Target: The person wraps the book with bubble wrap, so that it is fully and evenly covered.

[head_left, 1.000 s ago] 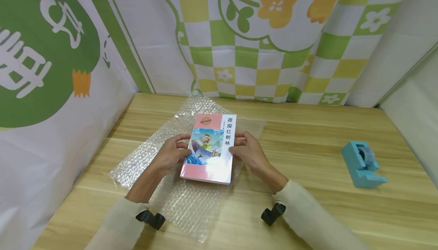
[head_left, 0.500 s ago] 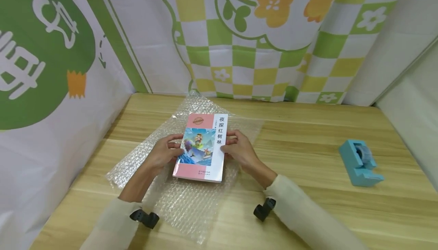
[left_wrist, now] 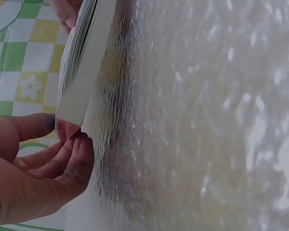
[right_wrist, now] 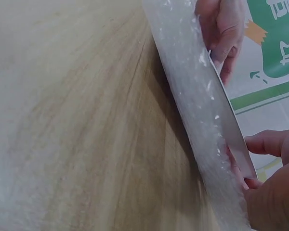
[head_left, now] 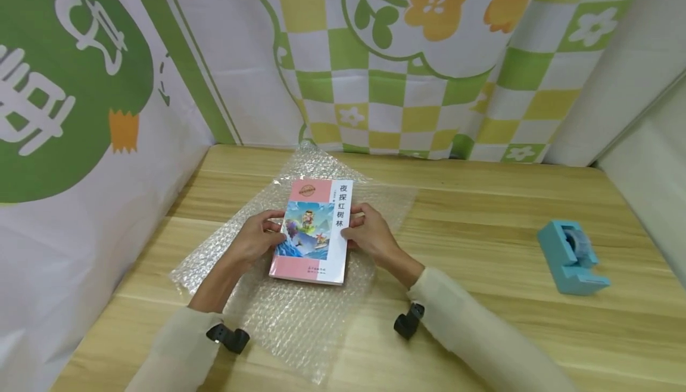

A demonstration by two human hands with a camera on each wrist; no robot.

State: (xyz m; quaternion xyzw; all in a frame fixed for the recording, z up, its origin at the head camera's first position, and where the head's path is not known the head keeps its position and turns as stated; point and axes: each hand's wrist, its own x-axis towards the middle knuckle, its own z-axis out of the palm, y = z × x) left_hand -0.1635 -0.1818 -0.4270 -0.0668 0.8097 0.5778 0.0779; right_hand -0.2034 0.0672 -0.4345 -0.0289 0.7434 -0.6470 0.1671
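Note:
A paperback book (head_left: 311,231) with a pink and white cover and a blue cartoon picture lies face up between both hands. Its left edge is pinched by my left hand (head_left: 253,238), thumb on top and fingers below, as the left wrist view shows at the book's corner (left_wrist: 70,108). My right hand (head_left: 373,236) grips the opposite edge the same way. Under the book spreads a sheet of clear bubble wrap (head_left: 300,320). Fingers reach between book and wrap (right_wrist: 188,86) in the right wrist view. Whether the book touches the wrap I cannot tell.
A light blue tape dispenser (head_left: 572,258) with a roll of clear tape stands on the wooden table (head_left: 471,225) at the right. Patterned cloth (head_left: 386,94) hangs along the back edge, and a white and green sheet (head_left: 64,219) bounds the left side.
The book has shifted left over the bubble wrap, with both hands moving along and keeping hold of it. Most of the shift came in the first half second. The wrap stays in place.

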